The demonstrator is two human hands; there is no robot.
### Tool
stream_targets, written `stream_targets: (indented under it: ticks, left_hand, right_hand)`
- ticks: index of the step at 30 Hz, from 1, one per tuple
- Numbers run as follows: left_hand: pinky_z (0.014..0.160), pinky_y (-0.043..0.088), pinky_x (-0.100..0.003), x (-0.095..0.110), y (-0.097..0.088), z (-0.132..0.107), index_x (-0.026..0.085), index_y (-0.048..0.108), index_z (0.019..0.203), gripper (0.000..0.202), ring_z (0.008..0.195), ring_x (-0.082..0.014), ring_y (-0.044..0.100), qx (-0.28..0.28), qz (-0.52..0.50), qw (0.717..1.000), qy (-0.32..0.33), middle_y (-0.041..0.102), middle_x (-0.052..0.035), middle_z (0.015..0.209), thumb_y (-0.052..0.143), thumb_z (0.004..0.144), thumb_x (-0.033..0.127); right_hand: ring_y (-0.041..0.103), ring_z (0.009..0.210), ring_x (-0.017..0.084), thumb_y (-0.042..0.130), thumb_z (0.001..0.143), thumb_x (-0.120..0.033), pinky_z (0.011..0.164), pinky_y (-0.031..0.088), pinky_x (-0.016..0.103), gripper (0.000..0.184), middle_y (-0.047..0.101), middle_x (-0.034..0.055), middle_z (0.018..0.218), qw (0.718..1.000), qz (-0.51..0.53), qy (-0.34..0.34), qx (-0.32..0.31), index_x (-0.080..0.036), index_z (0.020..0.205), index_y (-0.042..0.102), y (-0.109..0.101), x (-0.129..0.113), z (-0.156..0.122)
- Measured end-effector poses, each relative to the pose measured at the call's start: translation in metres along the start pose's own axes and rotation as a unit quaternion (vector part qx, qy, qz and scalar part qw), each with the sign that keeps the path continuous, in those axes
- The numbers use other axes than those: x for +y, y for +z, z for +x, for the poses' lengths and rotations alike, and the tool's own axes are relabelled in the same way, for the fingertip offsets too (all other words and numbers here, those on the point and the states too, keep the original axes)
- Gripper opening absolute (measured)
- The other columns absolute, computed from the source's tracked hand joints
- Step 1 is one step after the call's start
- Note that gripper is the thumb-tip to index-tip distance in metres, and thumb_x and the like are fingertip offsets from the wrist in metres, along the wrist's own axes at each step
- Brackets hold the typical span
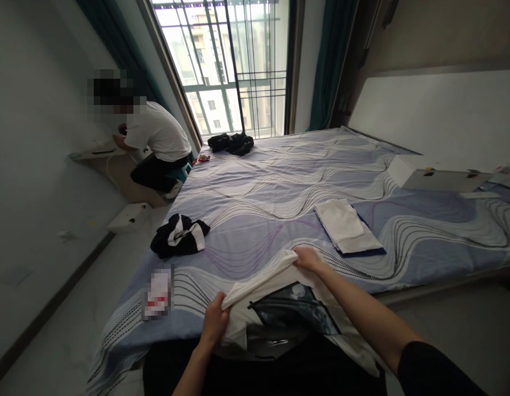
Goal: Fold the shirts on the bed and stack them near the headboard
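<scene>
A white T-shirt with a dark printed picture lies at the near edge of the bed. My left hand is closed on the shirt's near folded edge. My right hand grips the far end of the same fold, so the cloth stretches between both hands. To the right of my right hand sits a folded stack of white and dark blue clothes.
A crumpled black-and-white garment lies on the bed's left side, and dark clothes lie near the window. A white box rests at the right. A person in a white shirt crouches at the left wall.
</scene>
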State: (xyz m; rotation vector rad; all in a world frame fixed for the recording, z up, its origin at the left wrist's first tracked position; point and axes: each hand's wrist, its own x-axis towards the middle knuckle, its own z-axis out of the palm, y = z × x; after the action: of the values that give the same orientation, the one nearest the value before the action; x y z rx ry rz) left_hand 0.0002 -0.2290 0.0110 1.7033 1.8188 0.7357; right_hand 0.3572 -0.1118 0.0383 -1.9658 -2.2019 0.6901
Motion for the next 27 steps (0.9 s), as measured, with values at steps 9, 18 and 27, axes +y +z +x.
stream_targets:
  ticks: [9, 18, 27]
  left_hand:
    - [0.083, 0.049, -0.030, -0.004, -0.107, 0.070, 0.025, 0.070, 0.082, 0.023, 0.091, -0.0221, 0.067, 0.030, 0.137, 0.989, 0.057, 0.074, -0.0030, 0.094, 0.053, 0.079, 0.040]
    - [0.068, 0.046, -0.027, 0.011, -0.039, 0.127, 0.020, 0.065, 0.097, 0.024, 0.084, -0.0231, 0.070, 0.011, 0.201, 0.979, -0.035, 0.075, -0.0066, 0.088, 0.052, 0.090, 0.039]
    - [0.059, 0.036, -0.028, -0.040, 0.003, 0.148, 0.022, 0.062, 0.111, 0.035, 0.077, -0.0238, 0.071, 0.056, 0.283, 0.957, 0.000, 0.076, -0.0078, 0.096, 0.033, 0.102, 0.039]
  right_hand:
    - [0.067, 0.090, 0.018, 0.063, 0.079, -0.021, 0.078, 0.046, 0.024, 0.014, 0.075, 0.0000, 0.096, 0.979, 0.142, -0.132, -0.058, -0.020, 0.092, 0.071, -0.054, 0.018, -0.033]
    - [0.067, 0.090, 0.023, 0.049, 0.094, -0.023, 0.072, 0.037, 0.028, 0.023, 0.073, 0.0102, 0.096, 0.985, 0.014, 0.116, 0.125, -0.019, 0.110, 0.064, -0.030, 0.033, -0.006]
    - [0.067, 0.088, 0.019, 0.040, 0.098, -0.016, 0.069, 0.035, 0.027, 0.028, 0.073, 0.0052, 0.100, 0.970, -0.033, 0.119, 0.207, -0.021, 0.111, 0.064, 0.047, 0.063, 0.030]
